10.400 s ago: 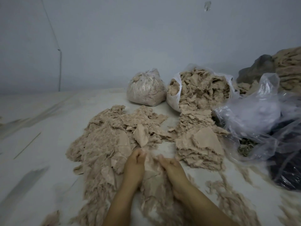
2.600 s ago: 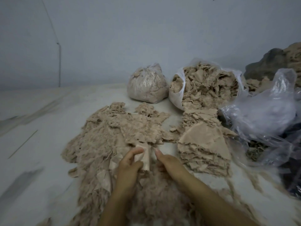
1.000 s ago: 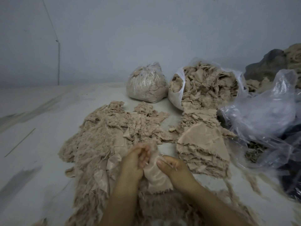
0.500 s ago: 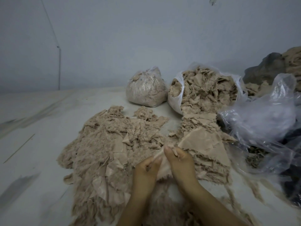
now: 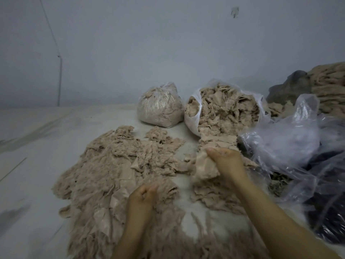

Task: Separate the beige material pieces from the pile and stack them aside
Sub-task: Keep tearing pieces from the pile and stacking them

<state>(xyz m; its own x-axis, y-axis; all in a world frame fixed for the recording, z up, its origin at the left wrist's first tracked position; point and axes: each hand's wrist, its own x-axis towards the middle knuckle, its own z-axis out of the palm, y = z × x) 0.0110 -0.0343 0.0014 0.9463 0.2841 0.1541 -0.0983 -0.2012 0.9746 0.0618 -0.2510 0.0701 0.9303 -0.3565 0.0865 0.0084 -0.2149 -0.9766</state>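
Observation:
A wide pile of frayed beige scraps [image 5: 115, 165] covers the floor in front of me. To its right lies a stack of flat beige pieces [image 5: 216, 191]. My right hand [image 5: 226, 161] grips a smooth beige piece [image 5: 204, 166] just above that stack. My left hand [image 5: 142, 195] rests on the near part of the pile with its fingers curled into the fluffy scraps; whether it holds any is unclear.
A tied clear bag of beige scraps [image 5: 160, 107] and an open white bag [image 5: 192, 116] full of pieces stand at the back by the wall. Crumpled clear plastic [image 5: 285, 146] over dark material lies to the right. Bare floor [image 5: 37, 139] stretches left.
Half a second ago both hands held the piece together. My right hand has carried it right over the stack, and my left hand has let go and dropped back onto the pile.

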